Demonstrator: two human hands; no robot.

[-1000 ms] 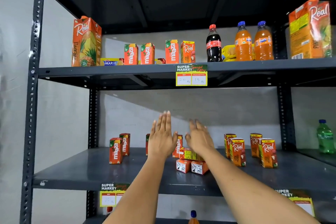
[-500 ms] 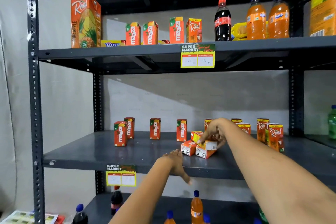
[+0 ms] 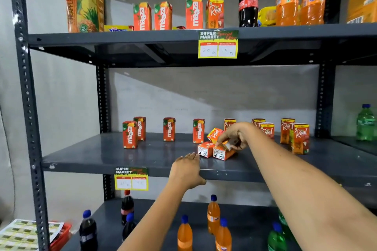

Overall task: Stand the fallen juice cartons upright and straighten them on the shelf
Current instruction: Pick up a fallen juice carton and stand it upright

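Right hand (image 3: 234, 136) fingers clamp one fallen orange cardboard juice carton (image 3: 225, 145) on the grey metal shelf (image 3: 122, 161), left hand (image 3: 188, 171) spread empty below; careless lifting could topple upright cartons (image 3: 267, 130) just behind.

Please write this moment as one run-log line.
right hand: gripping fallen orange juice carton | left hand: resting on dark grey metal shelf edge | fallen cartons: not yet upright

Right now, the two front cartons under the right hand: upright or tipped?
Tipped. Both fallen cartons lie flat on the middle shelf, bases facing out.
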